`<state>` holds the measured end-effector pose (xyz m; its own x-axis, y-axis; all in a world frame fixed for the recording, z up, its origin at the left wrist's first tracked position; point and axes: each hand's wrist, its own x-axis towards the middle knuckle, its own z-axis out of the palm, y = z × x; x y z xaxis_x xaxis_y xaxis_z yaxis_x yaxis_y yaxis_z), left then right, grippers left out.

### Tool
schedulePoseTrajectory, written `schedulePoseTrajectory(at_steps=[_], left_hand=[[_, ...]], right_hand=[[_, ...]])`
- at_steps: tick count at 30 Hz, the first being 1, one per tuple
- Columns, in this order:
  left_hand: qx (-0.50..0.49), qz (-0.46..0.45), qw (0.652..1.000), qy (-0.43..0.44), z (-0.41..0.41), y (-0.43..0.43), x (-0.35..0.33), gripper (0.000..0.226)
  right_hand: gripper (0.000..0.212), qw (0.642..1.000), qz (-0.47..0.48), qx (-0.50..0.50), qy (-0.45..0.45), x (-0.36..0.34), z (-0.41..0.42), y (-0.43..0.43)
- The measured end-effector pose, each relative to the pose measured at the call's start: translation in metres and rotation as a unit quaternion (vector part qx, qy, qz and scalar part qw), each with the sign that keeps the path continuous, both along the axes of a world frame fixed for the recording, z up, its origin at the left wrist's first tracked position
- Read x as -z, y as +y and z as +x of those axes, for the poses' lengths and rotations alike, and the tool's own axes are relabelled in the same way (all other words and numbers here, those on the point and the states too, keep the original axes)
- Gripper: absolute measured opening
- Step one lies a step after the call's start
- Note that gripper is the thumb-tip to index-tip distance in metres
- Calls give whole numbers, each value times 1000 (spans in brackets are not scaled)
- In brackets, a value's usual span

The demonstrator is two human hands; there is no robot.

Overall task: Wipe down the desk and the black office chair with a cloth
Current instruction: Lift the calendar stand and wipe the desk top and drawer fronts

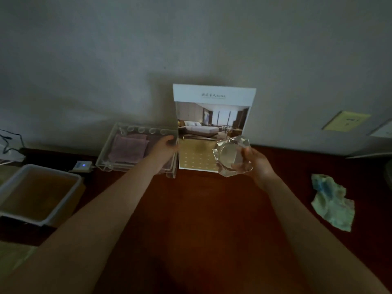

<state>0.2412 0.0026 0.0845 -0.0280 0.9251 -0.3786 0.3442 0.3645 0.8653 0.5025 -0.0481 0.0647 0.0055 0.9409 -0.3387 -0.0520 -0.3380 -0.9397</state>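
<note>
The dark reddish wooden desk [201, 209] runs along a pale wall. A crumpled light green and blue cloth [331, 200] lies on it at the right, apart from both hands. My right hand [257, 164] is shut on a clear faceted glass ashtray [232, 155], held tilted above the desk in front of a standing brochure. My left hand [164, 148] grips the right edge of a clear acrylic tray [118, 145] that holds folded pinkish towels [130, 148]. The black office chair is not in view.
A hotel brochure [212, 115] leans on the wall at the back. A white bin [12, 187] stands at the left edge. A small device with a blue light [81, 165] and cables [8, 141] lie at the back left. A yellow note [344, 120] hangs on the right wall.
</note>
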Motion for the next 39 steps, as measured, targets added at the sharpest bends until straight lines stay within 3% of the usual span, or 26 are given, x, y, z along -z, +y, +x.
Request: schedulePoseTrajectory(at_steps=[3,5,7,10,14,17,22,24,26,28,32,35,39], left_hand=[[30,-7,998,46,-1,6,3,34],[27,-12,998,48,0,6,6,30],[26,-17,999,31,2,5,8,24],[21,-11,1000,-6,4,1,11,26],[29,-14,997,-67,6,-11,9,40],[43,-1,993,-107,15,-23,1,41],[6,-23,982,-187,36,-39,1,27],[-52,-62,984,-157,43,-41,14,30],[-113,-148,975,-121,47,-49,23,47],[-111,-240,958,-110,46,-59,30,66],[-35,-351,907,-229,45,-70,36,71],[-3,-288,913,-290,56,-71,23,48],[79,-182,948,-248,44,-69,14,60]], right_hand=[[56,998,-5,-18,-56,-11,-9,18],[44,996,-7,-18,-91,-12,-11,24],[51,995,-1,-8,-102,-15,-13,25],[92,995,21,-20,-96,-14,-12,20],[72,998,39,-3,-41,-12,-6,12],[69,999,35,32,24,-14,3,6],[19,971,-33,179,156,-30,9,1],[13,951,-79,230,191,-32,12,-2],[11,935,-94,253,228,-34,14,-9],[17,922,-93,275,256,-35,18,-17],[17,905,-85,309,280,-37,25,-25],[13,916,-84,304,247,-36,22,-27],[13,931,-84,284,212,-33,13,-27]])
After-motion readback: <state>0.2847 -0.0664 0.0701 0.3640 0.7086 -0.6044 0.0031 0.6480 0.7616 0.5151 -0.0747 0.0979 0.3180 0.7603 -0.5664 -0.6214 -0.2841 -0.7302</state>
